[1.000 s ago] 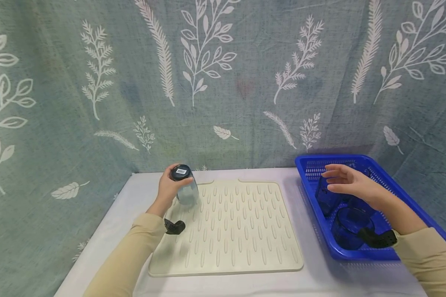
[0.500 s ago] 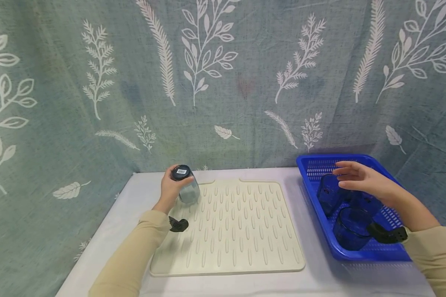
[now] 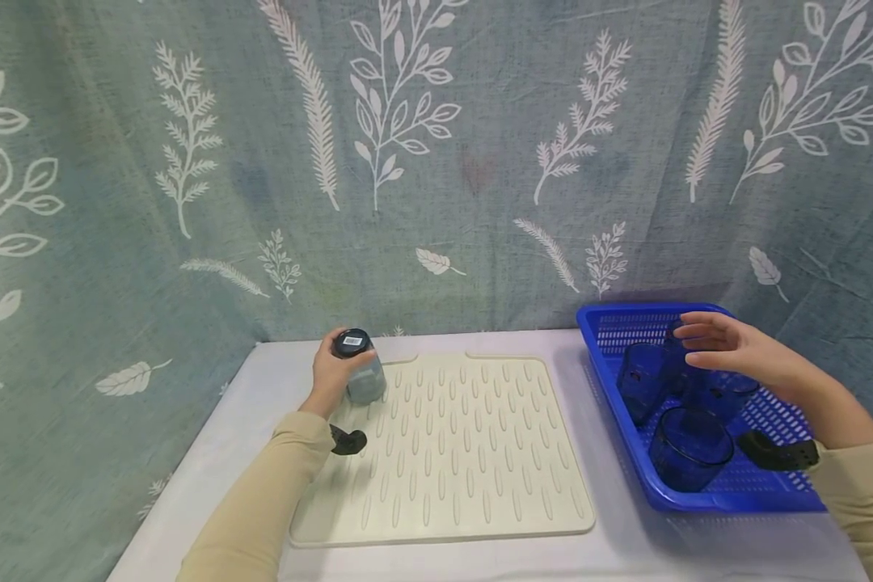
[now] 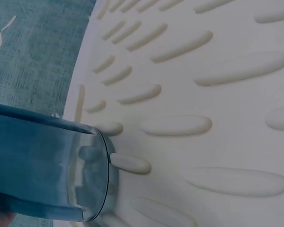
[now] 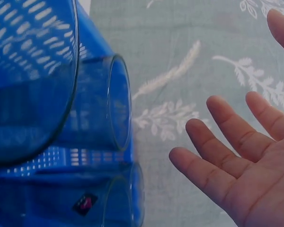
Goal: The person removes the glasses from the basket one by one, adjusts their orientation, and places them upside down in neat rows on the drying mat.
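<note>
At the back left corner of the cream ridged mat (image 3: 466, 461), my left hand (image 3: 329, 376) grips an upside-down drinking glass (image 3: 366, 384) near its base, which faces up and bears a barcode label. In the left wrist view the rim of this tinted glass (image 4: 42, 165) is down at the mat's ridges. My right hand (image 3: 735, 352) hovers over the blue basket (image 3: 742, 501), fingers loose and spread, holding nothing. Under it stand several glasses: a wide one (image 3: 689, 453) in front and a taller one (image 3: 640, 380) behind. The right wrist view shows the bare palm (image 5: 260, 189) beside the glass rims.
A white-covered table (image 3: 262, 436) carries the mat on the left and the basket on the right. Close behind them hangs a green curtain (image 3: 480, 178) with a leaf pattern. The basket's raised rim (image 3: 589, 319) stands between the mat and the glasses.
My right hand has moved to the right over the basket, uncovering more of the glasses. The left hand and its glass have stayed nearly in place.
</note>
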The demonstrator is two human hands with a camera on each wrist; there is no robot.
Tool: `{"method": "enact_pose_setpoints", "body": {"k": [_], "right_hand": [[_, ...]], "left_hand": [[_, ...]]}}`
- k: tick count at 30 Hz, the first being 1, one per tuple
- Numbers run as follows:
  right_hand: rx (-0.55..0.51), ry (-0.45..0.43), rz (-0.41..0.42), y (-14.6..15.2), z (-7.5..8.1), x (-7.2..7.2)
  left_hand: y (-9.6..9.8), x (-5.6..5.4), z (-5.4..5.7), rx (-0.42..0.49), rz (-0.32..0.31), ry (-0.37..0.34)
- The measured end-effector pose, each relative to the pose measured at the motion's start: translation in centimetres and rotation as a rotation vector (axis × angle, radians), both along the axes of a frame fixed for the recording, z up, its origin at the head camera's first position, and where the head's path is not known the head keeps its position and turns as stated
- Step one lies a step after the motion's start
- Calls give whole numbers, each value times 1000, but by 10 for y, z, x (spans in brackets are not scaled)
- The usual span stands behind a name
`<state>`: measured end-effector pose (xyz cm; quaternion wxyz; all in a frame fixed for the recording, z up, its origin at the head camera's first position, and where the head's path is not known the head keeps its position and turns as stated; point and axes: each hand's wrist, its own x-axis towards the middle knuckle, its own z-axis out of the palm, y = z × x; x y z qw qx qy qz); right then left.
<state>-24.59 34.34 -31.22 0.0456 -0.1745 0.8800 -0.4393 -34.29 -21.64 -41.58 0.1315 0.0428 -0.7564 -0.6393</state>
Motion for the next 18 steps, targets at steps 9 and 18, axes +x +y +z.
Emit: {"method": "enact_pose_setpoints", "body": {"k": [9, 18], "right_hand": [[35, -31, -37, 12, -1, 1], [17, -18, -52, 23, -7, 1]], "left_hand": [[0, -2, -1, -23, 13, -14], [-2, -5, -3, -20, 25, -45]]}}
